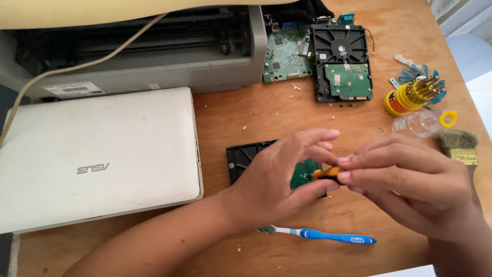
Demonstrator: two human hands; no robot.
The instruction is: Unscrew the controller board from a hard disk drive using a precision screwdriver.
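Left hand (277, 177) and right hand (410, 179) meeting above a black hard drive (246, 156) mid-tabletop, fingers of both pinching a small orange-handled screwdriver (328, 173), blue toothbrush (328, 236) near the front edge

Small orange-handled screwdriver (328, 173) lies level above the black hard drive (245, 156).

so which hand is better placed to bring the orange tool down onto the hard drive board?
Probably right: the right hand pinches the orange tool from its side, while the left hand covers the hard drive.

Left grip (279, 179) and right grip (405, 179), fingertips pinched together
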